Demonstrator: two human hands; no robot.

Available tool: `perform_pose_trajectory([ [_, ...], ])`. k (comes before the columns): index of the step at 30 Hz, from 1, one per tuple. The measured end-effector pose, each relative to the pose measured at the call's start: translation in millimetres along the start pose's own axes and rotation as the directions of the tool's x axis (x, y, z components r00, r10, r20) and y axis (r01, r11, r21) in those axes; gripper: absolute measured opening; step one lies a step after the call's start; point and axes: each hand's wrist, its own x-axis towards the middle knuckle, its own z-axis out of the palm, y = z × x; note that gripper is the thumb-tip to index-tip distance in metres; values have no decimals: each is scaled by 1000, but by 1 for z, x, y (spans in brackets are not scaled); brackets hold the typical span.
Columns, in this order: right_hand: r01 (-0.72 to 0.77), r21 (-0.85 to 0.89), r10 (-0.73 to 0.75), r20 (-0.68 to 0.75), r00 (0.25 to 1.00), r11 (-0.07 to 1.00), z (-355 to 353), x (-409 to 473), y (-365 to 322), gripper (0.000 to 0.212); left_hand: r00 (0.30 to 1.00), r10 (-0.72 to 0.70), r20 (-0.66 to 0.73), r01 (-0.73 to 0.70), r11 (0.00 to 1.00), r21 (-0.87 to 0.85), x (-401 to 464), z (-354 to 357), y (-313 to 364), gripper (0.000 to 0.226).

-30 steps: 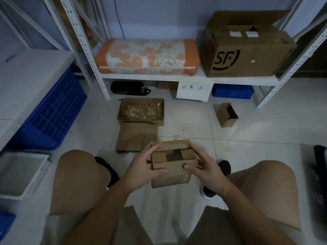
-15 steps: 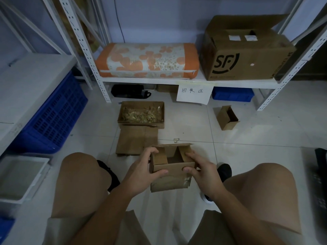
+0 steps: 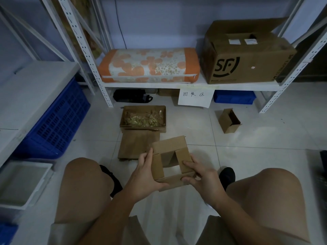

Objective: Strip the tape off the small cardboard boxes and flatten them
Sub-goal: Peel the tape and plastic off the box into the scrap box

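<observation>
I hold a small cardboard box [image 3: 169, 151] between my knees, its flaps spread and both ends open so the white floor shows through it. My left hand [image 3: 144, 175] grips its left wall, thumb below the near edge. My right hand [image 3: 196, 175] pinches the right flap and near edge. A stack of flattened cardboard [image 3: 136, 145] lies on the floor just beyond. An open box [image 3: 143, 128] holding crumpled strips of tape sits behind that stack. Another small open box [image 3: 229, 121] lies on its side at the right.
A white metal rack [image 3: 185, 84] carries an orange patterned cushion [image 3: 148, 66] and a large SF carton [image 3: 247, 53]. A paper sign [image 3: 195, 97] hangs from the shelf. A blue crate [image 3: 56, 121] and a white bin [image 3: 21, 183] stand at left. My knees flank the box.
The box has been tilted up and its flaps spread, so I now look straight through it to the floor. Both hands shifted their grip on its sides.
</observation>
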Motion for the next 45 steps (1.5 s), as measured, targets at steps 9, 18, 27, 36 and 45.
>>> perform_pose_trajectory([
  [9, -25, -179, 42, 90, 995, 984, 2, 5, 7, 124, 996, 77, 48, -76, 997, -7, -1, 1, 2, 133],
  [18, -12, -278, 60, 164, 985, 960, 6, 7, 10, 118, 996, 75, -43, -74, 997, 35, 0, 9, 2, 133],
  [27, 78, -309, -15, 202, 979, 948, 1, 4, 11, 113, 986, 164, 15, -164, 985, 47, -4, 5, 3, 120],
  [36, 102, -314, -28, 232, 972, 944, 6, 4, 7, 93, 976, 209, -56, -207, 977, 49, -3, 11, 3, 111],
  [45, -72, 27, 62, 267, 962, 997, -7, 2, -2, 71, 996, -63, -57, 42, 949, -312, 6, -12, -6, 140],
])
